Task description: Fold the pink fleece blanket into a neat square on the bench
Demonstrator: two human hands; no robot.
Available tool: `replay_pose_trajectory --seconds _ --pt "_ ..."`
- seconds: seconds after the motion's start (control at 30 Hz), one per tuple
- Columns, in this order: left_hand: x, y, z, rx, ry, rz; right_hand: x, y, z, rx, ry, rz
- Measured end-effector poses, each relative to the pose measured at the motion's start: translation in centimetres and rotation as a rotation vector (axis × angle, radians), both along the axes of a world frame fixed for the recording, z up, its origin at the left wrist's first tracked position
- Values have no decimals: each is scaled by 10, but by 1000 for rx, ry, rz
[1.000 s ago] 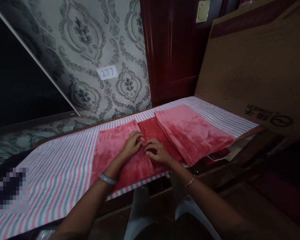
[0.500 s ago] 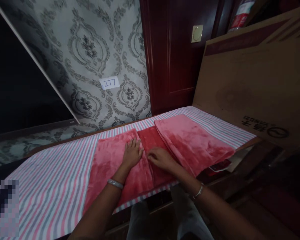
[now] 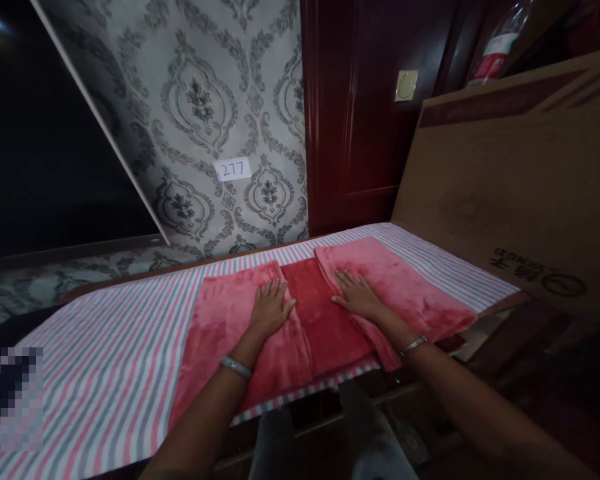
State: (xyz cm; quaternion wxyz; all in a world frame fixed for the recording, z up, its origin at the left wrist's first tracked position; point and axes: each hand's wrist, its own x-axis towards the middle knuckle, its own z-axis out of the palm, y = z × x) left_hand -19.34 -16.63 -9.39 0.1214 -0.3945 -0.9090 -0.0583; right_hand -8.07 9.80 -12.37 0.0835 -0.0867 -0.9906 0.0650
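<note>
A pinkish-red plush cloth (image 3: 330,327) lies on the striped sheet, its left and right sides folded inward with a darker red strip showing between them. My left hand (image 3: 271,308) rests flat on the left fold near its inner edge, fingers spread. On the right fold, my right hand (image 3: 356,295) lies flat too, palm down with the fingers apart. Neither hand grips anything. A bracelet circles each wrist. What kind of plush item this is, such as a blanket or a garment, I cannot tell.
A striped sheet (image 3: 115,347) covers the table. At the right stands a large cardboard box (image 3: 505,180), with a plastic bottle (image 3: 495,57) behind its top edge. A dark screen (image 3: 55,147) is at the left. Patterned wallpaper bears a paper marked 277 (image 3: 233,169).
My right hand has moved right, from the inner edge of the left fold onto the right fold, and its fingers have spread. My left hand stays on the left fold. The view has shifted slightly.
</note>
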Motion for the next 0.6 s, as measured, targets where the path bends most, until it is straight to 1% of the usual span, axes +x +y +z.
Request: replay_pose_trajectory --seconds 0.1,0.2,0.27,0.33,0.4,0.53,0.6 --pt "3 1 3 -21 21 14 -1 -1 2 23 -18 -11" --pt "5 3 4 -36 32 28 -2 -2 11 18 -59 -19" --pt "6 5 4 -52 14 37 -1 -5 20 -20 -113 -42" --pt "7 5 6 -67 -21 43 0 -10 28 -86 -167 -61" --pt "7 5 7 -75 -54 45 2 -17 33 -116 -194 -54" --pt "8 7 12 -81 -92 57 9 -29 35 -15 -156 -17" --pt "8 9 15 -109 -143 71 11 -36 35 5 -140 -27"
